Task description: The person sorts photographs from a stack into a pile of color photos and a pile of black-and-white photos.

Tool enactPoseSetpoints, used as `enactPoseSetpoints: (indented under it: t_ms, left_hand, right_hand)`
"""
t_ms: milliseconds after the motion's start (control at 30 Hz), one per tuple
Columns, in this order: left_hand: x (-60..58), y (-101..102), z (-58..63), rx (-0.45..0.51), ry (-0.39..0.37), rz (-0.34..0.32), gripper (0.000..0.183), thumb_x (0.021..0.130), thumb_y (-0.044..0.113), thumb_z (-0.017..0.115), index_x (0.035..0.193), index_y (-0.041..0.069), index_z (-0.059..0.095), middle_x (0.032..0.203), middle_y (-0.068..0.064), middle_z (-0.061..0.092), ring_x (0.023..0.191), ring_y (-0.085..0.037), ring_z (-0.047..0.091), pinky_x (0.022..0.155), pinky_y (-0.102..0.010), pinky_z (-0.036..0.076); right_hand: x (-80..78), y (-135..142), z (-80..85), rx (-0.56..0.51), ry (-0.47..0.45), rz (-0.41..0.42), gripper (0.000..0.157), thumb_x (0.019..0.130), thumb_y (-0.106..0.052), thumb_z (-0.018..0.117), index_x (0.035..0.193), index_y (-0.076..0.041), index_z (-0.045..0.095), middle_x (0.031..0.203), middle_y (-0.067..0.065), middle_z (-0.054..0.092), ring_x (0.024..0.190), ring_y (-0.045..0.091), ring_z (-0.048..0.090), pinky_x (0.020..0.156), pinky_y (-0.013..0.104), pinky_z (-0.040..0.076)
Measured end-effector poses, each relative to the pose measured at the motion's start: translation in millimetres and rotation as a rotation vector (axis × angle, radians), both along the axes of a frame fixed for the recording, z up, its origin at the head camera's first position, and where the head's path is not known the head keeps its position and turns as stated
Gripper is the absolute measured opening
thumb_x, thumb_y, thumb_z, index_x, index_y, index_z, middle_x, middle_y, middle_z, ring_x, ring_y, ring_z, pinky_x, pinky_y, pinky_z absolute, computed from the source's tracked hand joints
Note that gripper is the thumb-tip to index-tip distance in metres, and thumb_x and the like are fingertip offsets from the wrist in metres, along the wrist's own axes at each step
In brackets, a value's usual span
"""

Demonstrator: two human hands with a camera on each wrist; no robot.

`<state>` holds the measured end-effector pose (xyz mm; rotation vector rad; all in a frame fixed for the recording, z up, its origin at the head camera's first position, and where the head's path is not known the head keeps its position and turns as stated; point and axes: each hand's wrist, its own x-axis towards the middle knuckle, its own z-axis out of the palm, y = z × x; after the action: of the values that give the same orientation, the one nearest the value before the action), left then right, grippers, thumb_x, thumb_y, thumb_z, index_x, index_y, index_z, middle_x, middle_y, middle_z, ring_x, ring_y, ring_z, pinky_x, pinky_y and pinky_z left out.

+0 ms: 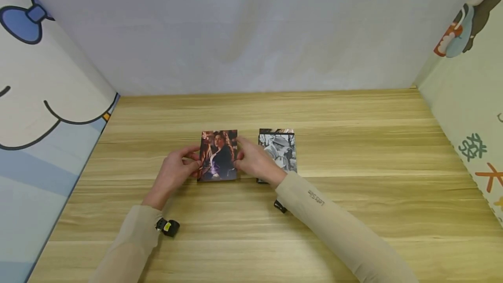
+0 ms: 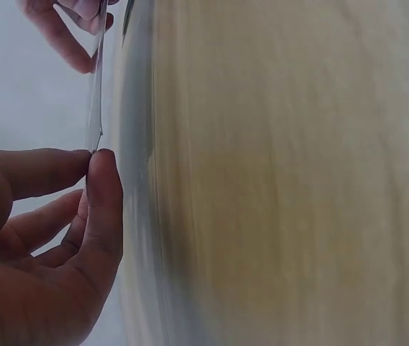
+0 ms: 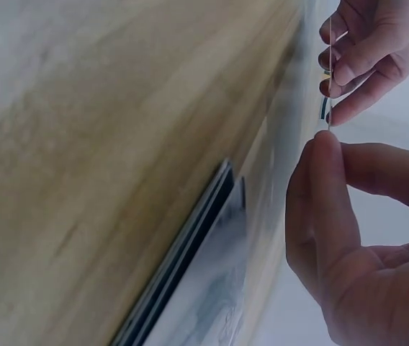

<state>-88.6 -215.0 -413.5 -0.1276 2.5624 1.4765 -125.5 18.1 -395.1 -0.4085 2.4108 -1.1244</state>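
Note:
Between my two hands is a colour photo card showing a figure in dark clothing. My left hand pinches its left edge between thumb and fingers, and my right hand pinches the right edge. Both wrist views show the card edge-on, a thin sheet held above the table. Just right of it, partly covered by my right hand and wrist, lies a small stack of photo cards. A black-and-white picture of a figure in a hat is on top. In the right wrist view the stack has several layers.
The cards are over a wood-grain table with a pale wall behind it. Printed cartoon panels border the left and right sides. A small black device is strapped at the left wrist.

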Motion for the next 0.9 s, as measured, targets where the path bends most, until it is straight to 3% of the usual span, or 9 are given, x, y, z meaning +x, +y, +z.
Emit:
enactPoseSetpoints:
  t_ms: [400,600,767,900]
  left_hand:
    - [-2.5,-0.1,-5.0,-0.048,-0.041,-0.024,0.053,0.095,-0.005,0.063,0.146,-0.01,0.05,0.115,-0.025,0.065,0.089,-0.02,0.071,0.07,-0.025,0.06]
    - [-2.8,1.8,-4.7,-0.126,-0.04,-0.026,0.053,0.095,-0.003,0.063,0.145,-0.01,0.051,0.114,-0.024,0.067,0.093,-0.025,0.072,0.069,-0.025,0.06]
    - [-3.2,3.6,-3.9,-0.198,-0.03,-0.036,0.051,0.096,0.0,0.064,0.144,-0.01,0.052,0.113,-0.023,0.068,0.096,-0.029,0.072,0.071,-0.029,0.06]
    - [-2.9,4.0,-2.7,-0.264,-0.016,-0.041,0.05,0.096,0.004,0.066,0.142,-0.011,0.054,0.112,-0.021,0.069,0.097,-0.03,0.071,0.074,-0.033,0.058]
  right_hand:
    - [-5.3,-3.2,-5.4,0.076,0.053,0.045,0.076,0.089,-0.001,0.076,0.155,0.003,0.039,0.088,0.004,0.064,0.071,0.017,0.06,0.062,0.027,0.052]
    - [-7.6,-4.8,-7.4,0.107,0.071,0.058,0.073,0.088,-0.003,0.077,0.152,0.004,0.043,0.083,0.003,0.064,0.069,0.016,0.061,0.062,0.027,0.051]
    - [-8.7,-5.8,-8.2,0.139,0.095,0.066,0.061,0.088,-0.005,0.077,0.143,0.004,0.053,0.079,0.001,0.065,0.067,0.016,0.061,0.062,0.028,0.051]
    - [-8.4,-5.5,-8.2,0.146,0.069,0.066,0.065,0.091,-0.008,0.076,0.148,0.005,0.048,0.081,0.0,0.067,0.066,0.015,0.063,0.062,0.027,0.052]
